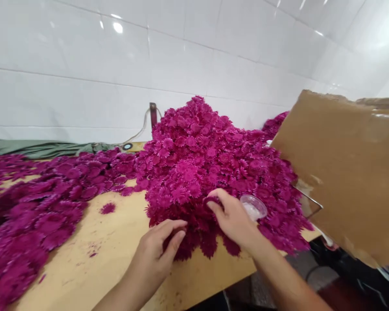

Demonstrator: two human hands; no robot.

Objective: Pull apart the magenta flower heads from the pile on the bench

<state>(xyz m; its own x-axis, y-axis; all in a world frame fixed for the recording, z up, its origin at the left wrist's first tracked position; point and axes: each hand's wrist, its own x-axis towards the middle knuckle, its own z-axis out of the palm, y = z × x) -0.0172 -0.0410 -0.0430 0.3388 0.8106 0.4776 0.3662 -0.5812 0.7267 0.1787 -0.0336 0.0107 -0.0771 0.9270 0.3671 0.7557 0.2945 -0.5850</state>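
A big heap of magenta artificial flower heads with fringed petals rises in the middle of the table, in front of both hands. My right hand is closed at the front of the heap, with a dark magenta flower head between thumb and fingers. Lower and to the left, my left hand is beside the heap's front edge, thumb and fingers curled close together. Whatever may be in that pinch is hidden. A clear plastic cup with something whitish inside rests tilted among the flowers, just right of my right hand.
Another spread of magenta flower pieces covers the table's left side. One loose flower lies on the wooden tabletop. A large brown cardboard sheet slants at right. Green cloth lines the tiled wall.
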